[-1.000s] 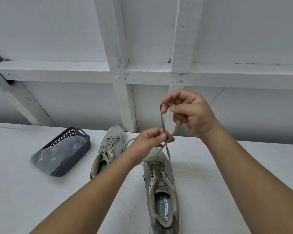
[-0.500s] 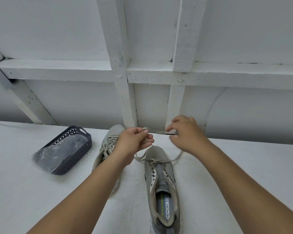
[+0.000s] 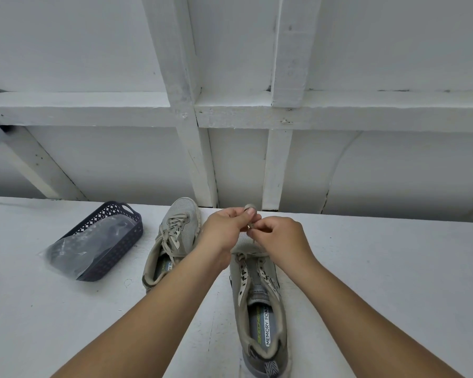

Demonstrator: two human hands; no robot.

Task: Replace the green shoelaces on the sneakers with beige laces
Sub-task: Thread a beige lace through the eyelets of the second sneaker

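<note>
Insole of the near sneaker [image 3: 258, 301] read "MEMORY FOAM" in dark letters on a white strip, with a yellow-green "SKECHERS" mark beside it; the far sneaker [image 3: 172, 238] showed the start of the same print, partly hidden under the left forearm. Both hands met above the toe of the near sneaker, forearms reaching forward from the lower edge of the view. Left hand [image 3: 225, 227] had fingers curled, thumb and forefinger pinching a small loop of beige lace [image 3: 250, 208] that stood up above the knuckles. Right hand [image 3: 280, 236] was curled knuckles-up, its fingertips pinching the lace just beside the left thumb; the two hands touched. A strand ran down from the pinch to the top eyelets of the near sneaker. That sneaker lay on the white bench [image 3: 380, 282] with long axis running away from the person, toe far, heel near. The far sneaker, laced, sat to its left, toe toward the wall and slightly angled. A dark perforated basket [image 3: 112, 236] holding a clear plastic bag [image 3: 74, 246] lay further left.
</note>
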